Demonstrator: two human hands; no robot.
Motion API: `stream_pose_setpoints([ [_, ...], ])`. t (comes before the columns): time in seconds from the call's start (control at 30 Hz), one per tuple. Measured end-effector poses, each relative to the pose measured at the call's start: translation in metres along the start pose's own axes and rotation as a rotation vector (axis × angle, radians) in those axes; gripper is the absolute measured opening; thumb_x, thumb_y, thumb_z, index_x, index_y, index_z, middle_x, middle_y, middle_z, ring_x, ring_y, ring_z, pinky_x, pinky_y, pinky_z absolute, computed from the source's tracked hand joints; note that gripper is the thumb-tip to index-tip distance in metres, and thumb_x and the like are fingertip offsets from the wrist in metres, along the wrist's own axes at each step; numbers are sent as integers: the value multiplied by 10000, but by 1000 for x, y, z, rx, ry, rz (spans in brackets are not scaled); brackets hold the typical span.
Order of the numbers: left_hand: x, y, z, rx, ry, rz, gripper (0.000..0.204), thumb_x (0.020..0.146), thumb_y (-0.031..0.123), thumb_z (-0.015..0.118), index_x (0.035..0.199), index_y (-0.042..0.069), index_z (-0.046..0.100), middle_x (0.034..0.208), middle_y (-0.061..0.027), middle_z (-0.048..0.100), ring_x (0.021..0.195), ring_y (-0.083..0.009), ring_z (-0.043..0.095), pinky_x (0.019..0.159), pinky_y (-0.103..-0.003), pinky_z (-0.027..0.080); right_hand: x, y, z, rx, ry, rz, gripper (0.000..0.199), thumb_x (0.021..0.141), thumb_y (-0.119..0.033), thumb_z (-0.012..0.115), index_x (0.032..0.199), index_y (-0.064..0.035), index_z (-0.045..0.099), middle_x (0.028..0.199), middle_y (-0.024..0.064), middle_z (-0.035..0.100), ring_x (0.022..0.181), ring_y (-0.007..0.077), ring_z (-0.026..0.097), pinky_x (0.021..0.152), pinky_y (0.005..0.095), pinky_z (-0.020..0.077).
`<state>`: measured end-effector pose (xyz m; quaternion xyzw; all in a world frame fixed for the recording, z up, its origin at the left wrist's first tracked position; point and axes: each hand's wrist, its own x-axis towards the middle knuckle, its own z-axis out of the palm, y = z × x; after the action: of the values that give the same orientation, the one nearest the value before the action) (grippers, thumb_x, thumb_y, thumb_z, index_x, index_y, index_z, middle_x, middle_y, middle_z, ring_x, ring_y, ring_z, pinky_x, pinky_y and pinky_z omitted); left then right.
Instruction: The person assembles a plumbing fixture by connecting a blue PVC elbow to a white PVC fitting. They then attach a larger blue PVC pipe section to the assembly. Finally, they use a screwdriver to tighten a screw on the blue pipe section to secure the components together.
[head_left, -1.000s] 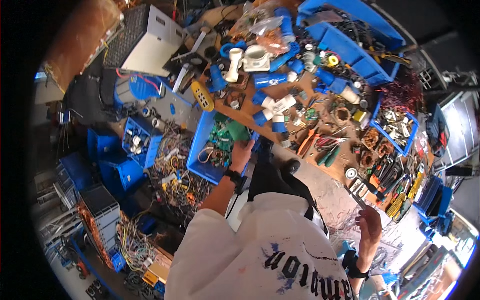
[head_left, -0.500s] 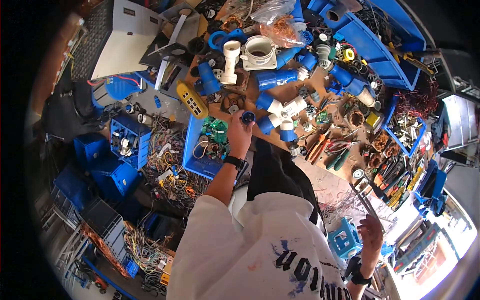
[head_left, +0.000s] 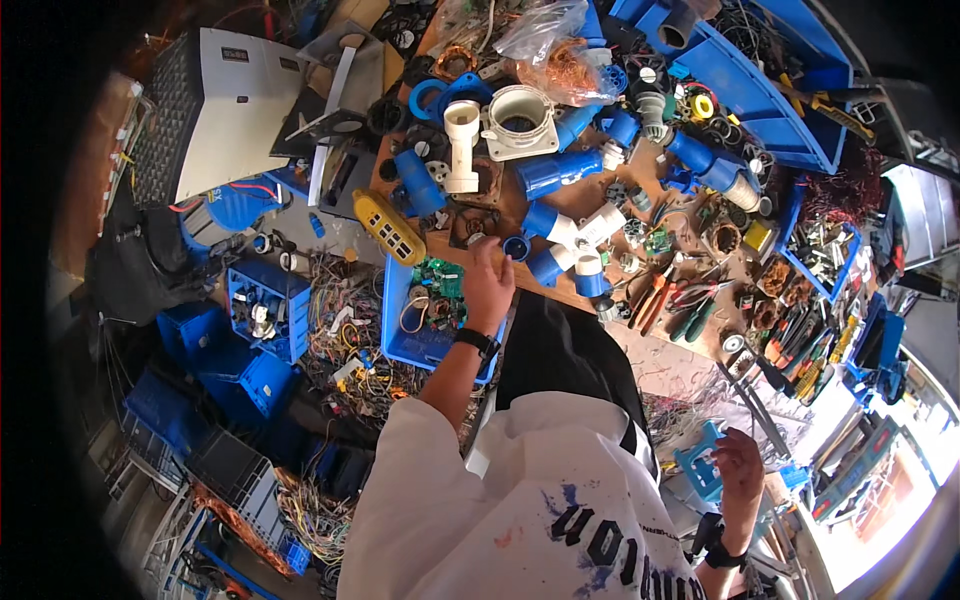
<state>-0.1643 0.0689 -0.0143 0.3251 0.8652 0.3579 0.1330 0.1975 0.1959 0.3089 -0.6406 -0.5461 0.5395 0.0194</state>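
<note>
Over the bench's front edge, my left hand [head_left: 488, 285] reaches with its fingers apart. Right beside its thumb stands a round, dark blue plastic cap or ring [head_left: 517, 248], its hollow facing up; whether the thumb still touches it is hard to tell. A small pale round piece [head_left: 475, 240] lies at the fingertips. Just right of the cap sits a white four-way pipe fitting [head_left: 580, 238] with blue ends. My right hand [head_left: 740, 465] hangs in the air at the lower right, fingers loosely curled and apart, nothing visible in it.
A yellow power strip [head_left: 388, 228] lies left of my left hand, above a blue tray [head_left: 430, 342] of circuit boards. White pipe [head_left: 461, 150], blue pipe pieces [head_left: 560, 175] and pliers [head_left: 655, 300] crowd the bench. Tangled wires [head_left: 350, 340] and blue crates [head_left: 270, 310] stand left.
My left hand's fingers have loosened from around the blue cap, which is now at the thumb's side, slightly farther right. The whole view has shifted a little. My right hand stays raised.
</note>
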Motion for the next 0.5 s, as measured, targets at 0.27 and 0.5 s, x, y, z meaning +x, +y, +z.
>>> stream_pose_setpoints([
  [0.27,44,-9,-29,-74,234,-90,350,832,75,726,1139,33,563,1012,-113,594,813,-239,579,724,-358,504,-9,1,10,40,15,-5,348,896,-18,637,1237,3,571,1034,76,644,944,127,614,826,256,485],
  [0.5,97,12,-43,78,300,34,472,765,200,808,1130,33,560,1015,-132,560,940,-311,537,814,-439,471,-18,13,13,45,56,-1,340,891,14,607,1230,5,575,1031,83,650,913,128,614,819,265,494],
])
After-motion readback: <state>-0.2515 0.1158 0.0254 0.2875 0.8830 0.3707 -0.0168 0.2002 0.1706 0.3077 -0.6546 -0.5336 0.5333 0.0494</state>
